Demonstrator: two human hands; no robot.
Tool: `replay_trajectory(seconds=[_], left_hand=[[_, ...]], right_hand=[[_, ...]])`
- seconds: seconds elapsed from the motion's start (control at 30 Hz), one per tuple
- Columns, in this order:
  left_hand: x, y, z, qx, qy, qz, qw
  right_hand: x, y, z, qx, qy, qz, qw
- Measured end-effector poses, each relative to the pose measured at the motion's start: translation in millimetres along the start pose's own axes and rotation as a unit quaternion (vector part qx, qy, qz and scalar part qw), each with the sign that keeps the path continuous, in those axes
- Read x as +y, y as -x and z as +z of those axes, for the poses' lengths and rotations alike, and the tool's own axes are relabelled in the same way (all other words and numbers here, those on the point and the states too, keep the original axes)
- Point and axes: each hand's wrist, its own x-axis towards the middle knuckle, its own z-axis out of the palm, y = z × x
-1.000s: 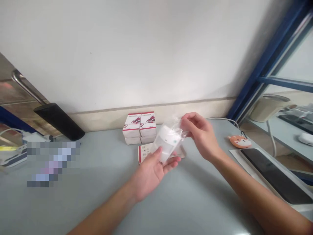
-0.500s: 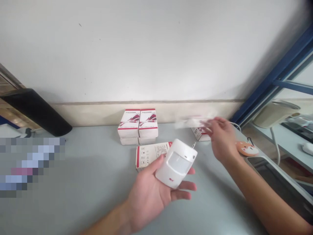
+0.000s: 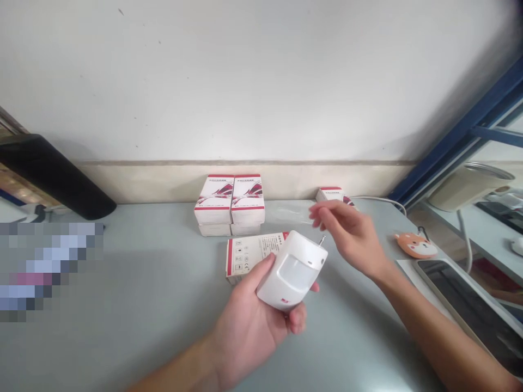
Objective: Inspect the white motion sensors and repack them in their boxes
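My left hand point(image 3: 255, 326) is closed around a white motion sensor point(image 3: 292, 272), holding it tilted above the table with its window facing up. A short metal antenna point(image 3: 322, 239) sticks out of its upper corner. My right hand point(image 3: 347, 231) hovers just beyond the antenna, fingers loosely curled and apart, with nothing visible in them. Behind that hand a clear plastic bag point(image 3: 288, 214) lies on the table. Partly hidden by the sensor, a white and red box point(image 3: 249, 253) lies flat with its printed side up.
Several stacked white and red boxes point(image 3: 214, 198) stand near the wall. Another such box point(image 3: 330, 193) is behind my right hand. To the right are an orange animal-face pouch point(image 3: 417, 245) and a dark-screened device point(image 3: 461, 305). A black cylinder-like object point(image 3: 57, 177) leans at left.
My right hand has let go of the clear plastic bag, which now lies at the back of the table, and has moved left toward the sensor. My left fingers have curled in around it.
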Motion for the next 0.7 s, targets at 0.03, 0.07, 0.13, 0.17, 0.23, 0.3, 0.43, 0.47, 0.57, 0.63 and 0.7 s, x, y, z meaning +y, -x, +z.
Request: replay_trajectory(seconds=[0.03,0.07,0.13,0.17,0.23,0.3,0.43,0.47,0.57,0.63,0.7], left_hand=[[0,0,0.5,0.003,0.007,0.001,1.0],[0,1,0.9,0.004,0.014,0.002,1.0],[1,1,1.2,0.002,0.025,0.006,1.0],[1,1,0.9,0.003,0.027,0.008,1.0],[0,0,-0.1,0.007,0.02,0.008,1.0],[0,-1,-1.0,0.005,-0.01,0.001,1.0],[-2,-2,-1.0,-0.019,-0.082,-0.022,0.996],[-2,-2,-0.7,-0.023,-0.09,-0.025,0.995],[-1,-1,0.5,-0.012,-0.093,-0.021,0.995],[-1,0,1.5,-0.005,-0.085,-0.022,0.996],[-1,0,2.2,-0.013,-0.067,-0.028,0.997]], right_hand=[[-3,2,2,-0.061,-0.046,0.026,0.997],[-5,4,4,-0.118,-0.088,0.049,0.988],[-7,8,8,-0.208,-0.161,0.082,0.961],[-8,11,10,-0.24,-0.192,0.092,0.947],[-9,15,13,-0.287,-0.234,0.107,0.923],[-10,17,14,-0.315,-0.241,0.128,0.909],[-14,17,14,-0.293,-0.194,0.197,0.915],[-14,16,14,-0.28,-0.177,0.203,0.921],[-15,11,12,-0.261,-0.121,0.179,0.941],[-13,8,10,-0.26,-0.098,0.156,0.948],[-10,6,6,-0.25,-0.095,0.144,0.953]])
